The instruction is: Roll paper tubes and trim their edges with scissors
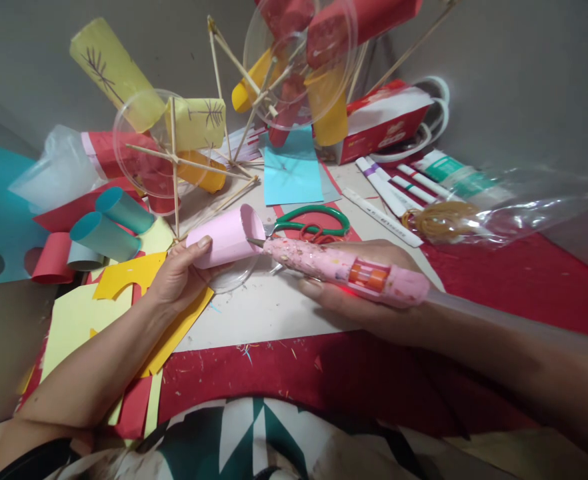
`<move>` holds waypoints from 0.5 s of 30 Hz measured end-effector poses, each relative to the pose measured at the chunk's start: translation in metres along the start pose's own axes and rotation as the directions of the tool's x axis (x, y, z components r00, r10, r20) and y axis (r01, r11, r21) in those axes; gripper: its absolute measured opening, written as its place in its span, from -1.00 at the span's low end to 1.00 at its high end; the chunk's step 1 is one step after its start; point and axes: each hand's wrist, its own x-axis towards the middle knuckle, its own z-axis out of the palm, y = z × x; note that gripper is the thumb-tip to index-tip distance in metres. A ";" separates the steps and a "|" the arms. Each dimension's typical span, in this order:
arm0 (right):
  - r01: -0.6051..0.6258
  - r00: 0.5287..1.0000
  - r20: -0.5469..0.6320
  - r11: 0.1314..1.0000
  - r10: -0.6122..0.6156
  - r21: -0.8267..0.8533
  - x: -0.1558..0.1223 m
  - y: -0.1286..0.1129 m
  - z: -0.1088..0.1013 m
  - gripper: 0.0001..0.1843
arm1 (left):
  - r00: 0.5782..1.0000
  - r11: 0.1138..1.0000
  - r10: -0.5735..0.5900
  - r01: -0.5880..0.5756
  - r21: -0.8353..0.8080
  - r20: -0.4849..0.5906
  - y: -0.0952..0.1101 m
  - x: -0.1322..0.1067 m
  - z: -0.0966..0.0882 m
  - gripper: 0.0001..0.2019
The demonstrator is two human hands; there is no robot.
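Observation:
A pink paper tube [221, 239] lies sideways in my left hand [181, 270], thumb on top and fingers underneath. My right hand [359, 300] is wrapped round a pink glue gun [319, 260], a clear glue stick running out of its back end. The gun's dark nozzle is at the tube's right-hand opening; whether it touches the paper I cannot tell. Just behind the nozzle lie green-handled scissors [341, 212], with a small red coil by the handles. A clear plastic disc [234, 277] shows partly beneath the tube.
Two stick frames with clear discs [139, 110] [347, 40] and coloured paper tubes stand at the back. Loose teal tubes [101, 237], a red tube [54, 257] and cut paper lie left. Markers [414, 187], rubber bands [441, 219] and a red box [384, 127] are right.

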 end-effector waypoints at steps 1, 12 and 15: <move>-0.008 1.000 0.004 1.000 0.008 -0.001 0.000 -0.001 0.000 -0.64 | 1.000 1.000 -0.001 0.001 -0.002 -0.001 0.000 0.000 0.000 -0.56; -0.073 0.997 0.026 0.990 0.077 -0.119 -0.001 -0.003 -0.002 -0.75 | 1.000 0.998 -0.011 0.010 -0.066 -0.010 0.001 0.000 0.001 -0.57; -0.058 0.998 0.013 0.991 0.060 -0.120 -0.002 -0.001 -0.001 -0.74 | 1.000 0.996 -0.023 0.022 -0.085 -0.009 0.001 0.001 0.001 -0.58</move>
